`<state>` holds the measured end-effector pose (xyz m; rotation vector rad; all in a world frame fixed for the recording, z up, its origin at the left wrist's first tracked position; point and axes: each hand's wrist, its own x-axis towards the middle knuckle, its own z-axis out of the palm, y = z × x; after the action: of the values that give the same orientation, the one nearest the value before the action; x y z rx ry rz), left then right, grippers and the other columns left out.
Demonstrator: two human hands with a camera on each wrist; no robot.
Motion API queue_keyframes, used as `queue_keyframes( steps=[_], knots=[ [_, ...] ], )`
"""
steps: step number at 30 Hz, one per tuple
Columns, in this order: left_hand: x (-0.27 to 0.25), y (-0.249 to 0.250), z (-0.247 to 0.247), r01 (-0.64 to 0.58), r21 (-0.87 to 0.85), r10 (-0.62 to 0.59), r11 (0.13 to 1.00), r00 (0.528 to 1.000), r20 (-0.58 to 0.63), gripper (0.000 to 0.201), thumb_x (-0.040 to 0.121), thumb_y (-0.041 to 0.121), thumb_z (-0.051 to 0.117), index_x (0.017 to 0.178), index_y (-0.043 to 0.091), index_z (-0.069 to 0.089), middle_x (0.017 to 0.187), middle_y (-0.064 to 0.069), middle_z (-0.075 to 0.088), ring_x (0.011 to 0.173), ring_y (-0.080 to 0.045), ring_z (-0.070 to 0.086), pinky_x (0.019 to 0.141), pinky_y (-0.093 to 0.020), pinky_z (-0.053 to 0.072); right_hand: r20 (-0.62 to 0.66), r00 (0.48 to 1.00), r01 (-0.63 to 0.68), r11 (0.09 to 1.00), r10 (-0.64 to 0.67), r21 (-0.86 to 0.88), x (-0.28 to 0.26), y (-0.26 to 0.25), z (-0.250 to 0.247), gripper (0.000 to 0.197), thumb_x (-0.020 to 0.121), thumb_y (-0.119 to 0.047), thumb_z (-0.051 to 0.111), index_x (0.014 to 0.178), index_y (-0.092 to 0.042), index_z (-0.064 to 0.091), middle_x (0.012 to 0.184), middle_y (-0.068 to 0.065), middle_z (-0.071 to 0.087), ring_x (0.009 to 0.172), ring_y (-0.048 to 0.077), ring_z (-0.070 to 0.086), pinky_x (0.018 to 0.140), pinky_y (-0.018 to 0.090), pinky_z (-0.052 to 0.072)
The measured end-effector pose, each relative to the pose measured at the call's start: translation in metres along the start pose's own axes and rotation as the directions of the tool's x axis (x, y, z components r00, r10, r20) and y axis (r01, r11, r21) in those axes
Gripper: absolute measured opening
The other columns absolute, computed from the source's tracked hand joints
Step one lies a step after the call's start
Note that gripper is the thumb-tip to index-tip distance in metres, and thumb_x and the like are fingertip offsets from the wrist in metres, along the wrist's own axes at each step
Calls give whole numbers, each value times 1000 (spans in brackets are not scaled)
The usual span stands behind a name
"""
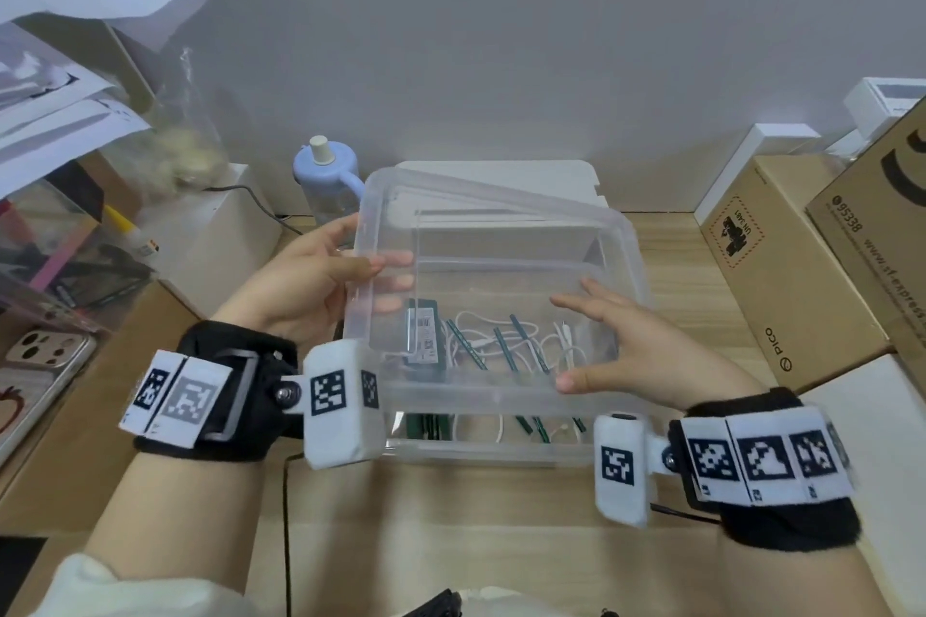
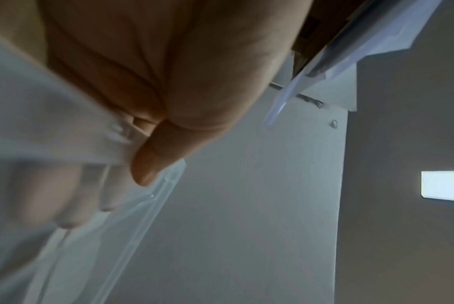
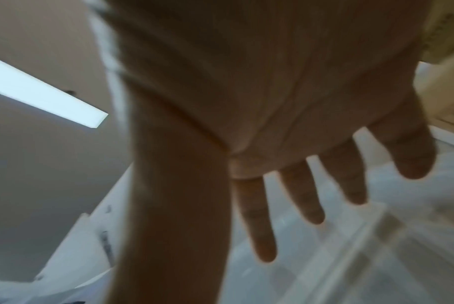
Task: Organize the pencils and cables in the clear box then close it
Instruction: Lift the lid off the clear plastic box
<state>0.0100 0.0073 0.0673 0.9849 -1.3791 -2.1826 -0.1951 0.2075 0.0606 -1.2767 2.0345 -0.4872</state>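
Observation:
A clear box [image 1: 491, 453] stands on the wooden table, holding several green pencils [image 1: 503, 348], a tangled white cable [image 1: 471, 318] and a dark labelled pack [image 1: 426, 336]. Its clear lid [image 1: 501, 236] hangs tilted above the box. My left hand [image 1: 320, 276] grips the lid's left edge, thumb on top and fingers showing through the plastic. In the left wrist view the thumb [image 2: 153, 160] presses on the lid [image 2: 132, 226]. My right hand [image 1: 626, 346] is open with fingers spread at the lid's right part. The right wrist view has the spread fingers [image 3: 301, 201] before blurred clear plastic [image 3: 350, 257].
A bottle with a blue cap [image 1: 328, 180] and a white box [image 1: 501, 175] stand behind the clear box. Cardboard boxes [image 1: 781, 276] crowd the right side. On the left are a clear organizer [image 1: 65, 256] and a phone [image 1: 45, 356]. A black cord [image 1: 286, 516] runs along the table front.

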Motion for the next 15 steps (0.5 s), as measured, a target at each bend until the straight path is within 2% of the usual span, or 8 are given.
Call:
queue_keyframes(
  steps=[4,6,7,9,10,11,13,15],
  knots=[
    [5,0,6,-3,-112,1,994,1000,-17,38,91,-5,41,122,11,54,103,-13,70,75,-19,72,60,-28,59,-29,998,48,976,-55,-212,-12,-7,-8,102,59,-41,79,134,-56,12,147,-23,-9,139,4,-13,115,38,-6],
    [8,-2,13,12,-150,-11,989,1000,7,32,92,-2,40,120,8,55,106,-14,68,77,-19,72,63,-27,59,-168,982,23,941,-84,-338,-16,-6,-11,95,67,-32,76,132,-58,12,148,-22,-1,141,6,-3,115,40,-2],
    [10,-4,17,14,-180,-12,984,1000,13,30,92,1,42,118,7,56,105,-15,68,79,-19,72,67,-28,59,-283,952,9,931,-120,-365,-17,-5,-12,87,73,-22,73,132,-56,19,151,-18,11,142,9,8,116,41,5],
    [16,-9,27,11,-286,-5,958,1000,22,28,89,10,49,116,6,58,101,-15,71,82,-19,72,73,-29,58,-555,814,-47,935,-168,-352,-20,-1,-12,71,76,1,61,127,-47,44,139,-6,48,130,19,43,107,42,30],
    [19,-12,33,17,-334,-9,943,1000,27,30,87,16,53,115,7,57,98,-14,72,80,-18,72,71,-28,58,-671,725,-102,940,-155,-327,-20,2,-13,66,74,6,56,120,-41,54,121,1,65,112,25,58,96,41,41],
    [21,-14,39,30,-356,-18,934,999,36,30,86,19,54,115,8,57,95,-13,73,76,-16,72,66,-25,59,-754,647,-165,944,-116,-286,-20,6,-13,61,74,8,55,114,-38,61,98,7,72,91,30,63,83,40,46],
    [26,-24,49,55,-282,-36,958,997,70,28,90,20,52,117,14,58,97,-12,73,75,-16,72,64,-24,59,-844,535,-240,950,-43,-200,-21,16,-14,51,75,9,56,106,-30,68,72,10,68,69,32,56,69,37,41],
    [29,-39,53,77,-122,-62,990,991,120,32,86,18,55,118,20,59,104,-9,71,80,-17,71,72,-28,58,-899,436,-276,944,-46,-182,-25,29,-17,46,72,12,55,100,-20,71,74,14,69,71,35,57,72,38,38]
  ],
)
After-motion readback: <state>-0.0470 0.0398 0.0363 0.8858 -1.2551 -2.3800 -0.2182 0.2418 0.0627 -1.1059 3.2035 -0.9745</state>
